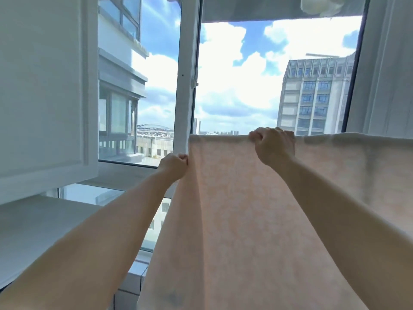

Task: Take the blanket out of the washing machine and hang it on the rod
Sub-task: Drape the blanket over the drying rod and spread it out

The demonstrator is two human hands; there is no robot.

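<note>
1. The pale peach, faintly patterned cloth blanket (245,209) fills the lower right of the frame, hanging from a straight top edge at mid-height. The right hand (273,146) is curled over that top edge in the centre right, and the left hand (175,165) pinches the blanket's left side edge just below its corner. Both hands hold fabric, neither is spread.
2. The rod itself cannot be made out (the fold may hide it), so I cannot tell whether the blanket already rests on it. If it does not, loosening either hold would likely drop the cloth.
3. The white-framed window (186,86) behind appears open to the sky. A gust could lift the light fabric or push it off.
4. Uneven hang is a risk. If more cloth lies on one side of the fold, its weight could drag the blanket down.
5. Tugging sideways with the left hand may bunch the edge rather than spread it.
</note>
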